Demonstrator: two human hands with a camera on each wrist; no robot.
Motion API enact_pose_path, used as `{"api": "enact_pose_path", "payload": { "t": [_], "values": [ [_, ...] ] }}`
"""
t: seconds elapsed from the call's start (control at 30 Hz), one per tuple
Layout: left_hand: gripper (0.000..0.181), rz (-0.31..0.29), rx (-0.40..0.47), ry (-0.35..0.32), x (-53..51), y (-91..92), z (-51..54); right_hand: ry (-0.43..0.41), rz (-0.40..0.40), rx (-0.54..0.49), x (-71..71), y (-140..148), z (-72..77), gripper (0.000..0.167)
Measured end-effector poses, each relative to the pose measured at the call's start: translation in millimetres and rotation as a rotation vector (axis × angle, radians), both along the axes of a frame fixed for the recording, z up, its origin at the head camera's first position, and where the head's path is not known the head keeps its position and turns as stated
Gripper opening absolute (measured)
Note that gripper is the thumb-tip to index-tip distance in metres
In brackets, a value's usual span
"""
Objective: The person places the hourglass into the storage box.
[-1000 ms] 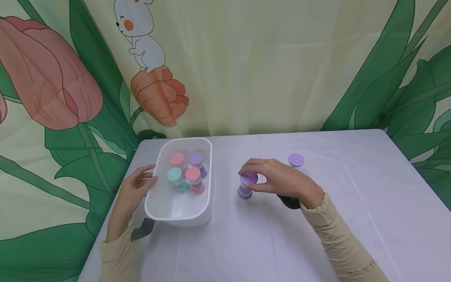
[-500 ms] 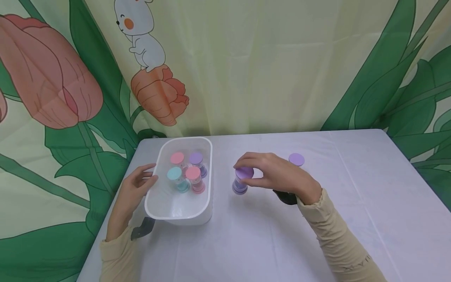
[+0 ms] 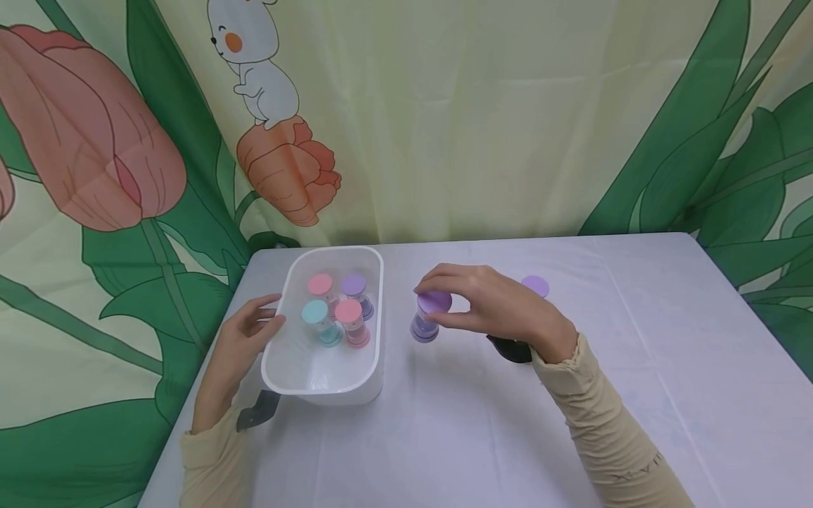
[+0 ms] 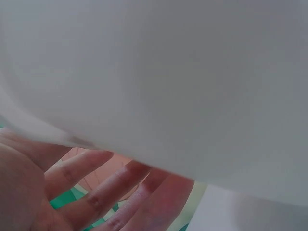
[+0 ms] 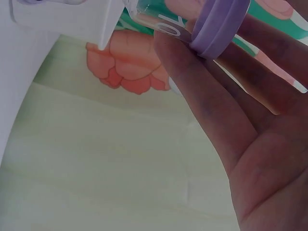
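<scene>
Nearest, at seven and five o'clock, two beige fabric sleeves (image 3: 610,423) reach over a white cloth-covered table (image 3: 470,458). The left hand (image 3: 238,346) lies at nine o'clock of a white, round-cornered plastic box (image 3: 311,370), fingers loosely extended against its outer wall, steadying rather than gripping it.

Inside stand four clear, waisted timers: a teal-capped one (image 3: 322,323) at eight o'clock of the cluster, a pink-capped one (image 3: 352,324) at four, another pink-capped one (image 3: 320,285) at eleven and a purple-capped one (image 3: 354,286) at one.

At three o'clock of the box, apart from it, the right hand (image 3: 502,303) pinches the held purple-capped timer (image 3: 435,302) by its top, thumb and fingers closed to the cap's width; whether its base touches the cloth, I cannot tell. The step seems to be bringing it boxward; next would call for clearing the rim and lowering it into a free spot.

Beyond the right hand, at two o'clock, sits a partly hidden purple cap (image 3: 536,286); farthest hangs a printed curtain (image 3: 457,141).
</scene>
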State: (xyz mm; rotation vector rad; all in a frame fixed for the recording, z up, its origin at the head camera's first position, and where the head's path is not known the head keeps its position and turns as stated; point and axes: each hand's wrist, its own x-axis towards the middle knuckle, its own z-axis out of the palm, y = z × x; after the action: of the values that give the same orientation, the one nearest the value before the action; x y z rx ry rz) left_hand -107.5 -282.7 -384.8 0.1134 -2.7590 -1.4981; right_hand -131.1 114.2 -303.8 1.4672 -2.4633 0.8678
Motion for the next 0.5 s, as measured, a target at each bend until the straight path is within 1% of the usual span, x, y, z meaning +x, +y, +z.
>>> {"api": "enact_pose_path", "payload": {
  "t": [0.1,0.3,0.5],
  "values": [
    [0.06,-0.001,0.003,0.001,0.2,0.0,0.0,0.014,0.005,-0.01,0.1,-1.4,2.8,0.03],
    [0.061,-0.001,0.004,-0.004,0.1,-0.6,0.0,0.01,0.005,-0.012,0.4,-3.9,7.9,0.031],
    [0.061,-0.007,0.002,-0.007,0.0,-1.4,0.2,0.028,0.008,-0.019,-0.5,-7.2,13.4,0.03]
  ]
}}
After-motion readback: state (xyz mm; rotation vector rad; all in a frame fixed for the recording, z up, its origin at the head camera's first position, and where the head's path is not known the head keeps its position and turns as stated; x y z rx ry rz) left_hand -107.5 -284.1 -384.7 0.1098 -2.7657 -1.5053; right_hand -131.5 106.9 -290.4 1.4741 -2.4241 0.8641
